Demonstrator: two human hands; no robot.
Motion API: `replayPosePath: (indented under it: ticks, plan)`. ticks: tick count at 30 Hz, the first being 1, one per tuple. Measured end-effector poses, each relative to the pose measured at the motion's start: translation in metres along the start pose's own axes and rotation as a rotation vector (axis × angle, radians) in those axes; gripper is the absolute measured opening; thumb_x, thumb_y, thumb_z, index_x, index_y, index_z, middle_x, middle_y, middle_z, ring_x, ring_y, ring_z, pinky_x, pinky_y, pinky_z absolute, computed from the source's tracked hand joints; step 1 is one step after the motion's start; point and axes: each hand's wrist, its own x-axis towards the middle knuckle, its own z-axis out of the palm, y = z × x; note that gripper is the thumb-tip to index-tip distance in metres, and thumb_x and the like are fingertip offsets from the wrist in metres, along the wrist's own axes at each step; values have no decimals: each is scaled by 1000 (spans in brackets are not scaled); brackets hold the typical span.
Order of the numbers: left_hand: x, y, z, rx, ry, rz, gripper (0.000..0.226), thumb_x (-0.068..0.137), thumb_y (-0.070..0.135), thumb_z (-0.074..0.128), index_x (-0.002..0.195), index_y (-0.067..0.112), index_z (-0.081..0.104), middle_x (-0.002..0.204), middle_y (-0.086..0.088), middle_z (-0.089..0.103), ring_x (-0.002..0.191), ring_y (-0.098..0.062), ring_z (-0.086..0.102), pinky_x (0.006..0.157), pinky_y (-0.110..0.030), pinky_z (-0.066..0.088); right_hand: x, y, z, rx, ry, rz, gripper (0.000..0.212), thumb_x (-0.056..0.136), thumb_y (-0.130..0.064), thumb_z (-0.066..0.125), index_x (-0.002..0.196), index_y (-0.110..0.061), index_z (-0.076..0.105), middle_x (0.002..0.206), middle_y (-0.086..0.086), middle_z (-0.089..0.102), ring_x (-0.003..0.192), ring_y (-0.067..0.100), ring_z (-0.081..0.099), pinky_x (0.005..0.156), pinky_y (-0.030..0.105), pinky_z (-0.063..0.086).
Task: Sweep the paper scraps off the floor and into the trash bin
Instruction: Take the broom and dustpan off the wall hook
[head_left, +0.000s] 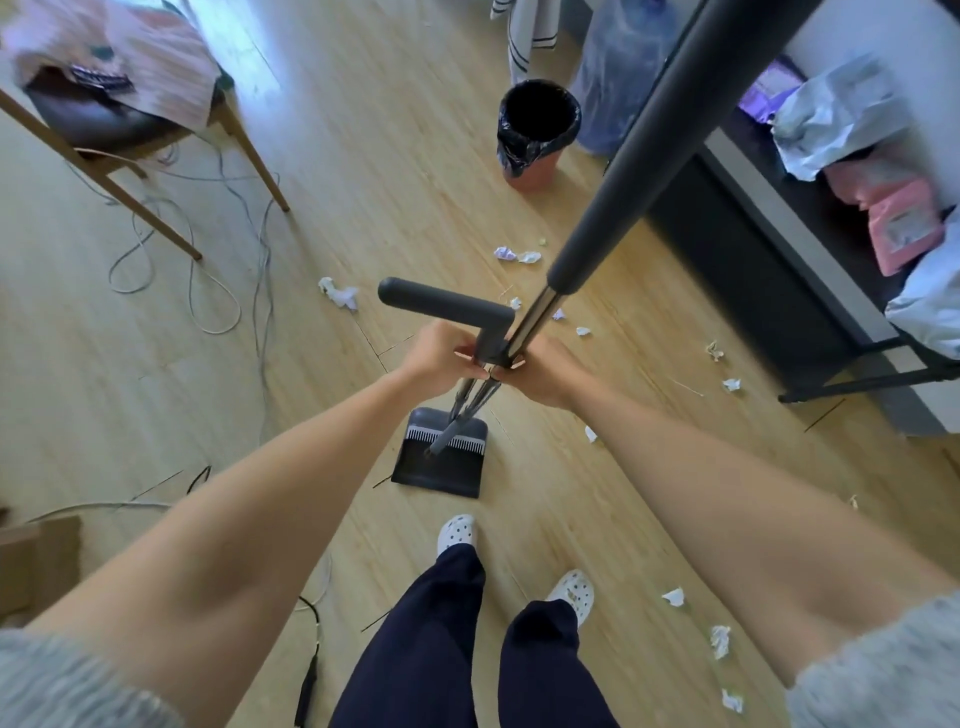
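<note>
Dustpan holding broom, left hand and right hand gripping their poles, bagged trash bin, inside dark.

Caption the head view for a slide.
Left hand and right hand hold broom and dustpan; paper scraps litter floor; trash bin beyond.

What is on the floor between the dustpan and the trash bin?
In the head view, a few crumpled paper scraps lie between the dustpan and the trash bin. Nearer the bin, the floor is bare wood.
</note>
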Motion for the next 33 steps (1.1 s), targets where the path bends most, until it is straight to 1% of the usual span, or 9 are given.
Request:
replayPosePath:
  ticks: [3,7,12,14,18,20,24,29,33]
  plan:
    - [5,-1,-3,-19,29,-6,21,78,7,73,99,7,74,96,-11,74,89,-28,67,88,-42,55,6,-4,-1,23,18,4,22,83,-17,63,105,-16,65,101,7,67,92,26,62,82,42,54]
    - [4,2,-7,-39,47,-28,23,83,5,67,106,4,72,102,-12,72,89,-25,63,77,-29,46,9,-11,-1,47,28,-21,17,83,-19,61,99,-21,66,98,4,68,92,26,64,80,42,55]
    - [-1,1,-4,-65,18,-44,30,96,11,51,124,6,60,126,-12,63,116,-28,57,88,-28,38,5,-22,-2,111,59,-13,23,85,-11,56,105,-16,66,102,9,68,92,29,63,82,43,55]
    - [-5,4,-3,-82,-3,-55,32,97,12,48,127,7,56,127,-13,62,118,-29,56,90,-29,39,3,-23,-2,113,55,5,28,83,-9,57,110,-15,66,103,9,68,94,30,64,83,45,55]
    - [-15,4,-10,-92,-5,-22,26,93,6,53,117,8,60,113,-10,67,106,-27,61,85,-31,46,-7,-29,-5,97,26,-23,28,80,-12,57,106,-21,65,96,6,68,89,27,65,77,42,57]
    - [-22,5,-17,-120,-23,14,20,88,0,55,101,12,63,96,-4,67,97,-24,62,78,-29,48,-12,-33,-8,97,13,-39,28,80,-13,59,105,-22,65,94,4,68,86,23,65,72,37,56]
    - [-37,12,-28,-230,-34,97,35,81,-14,52,69,20,54,73,-4,56,74,-19,56,69,-33,47,-21,-39,-11,93,-9,-77,20,80,-24,63,100,-20,67,91,6,69,86,23,66,75,38,55]
    - [-53,23,-29,-339,-43,67,26,87,-12,44,82,11,55,77,0,54,72,-7,50,64,-18,41,-28,-42,-8,167,18,-67,23,81,-36,60,97,-22,68,91,7,69,86,24,66,79,44,57]
    - [-57,17,-26,-164,-1,148,16,90,5,50,99,5,64,90,-7,66,87,-21,61,81,-32,50,-34,-40,-6,188,38,-52,21,88,-30,57,102,-19,67,97,8,69,89,24,66,83,43,55]
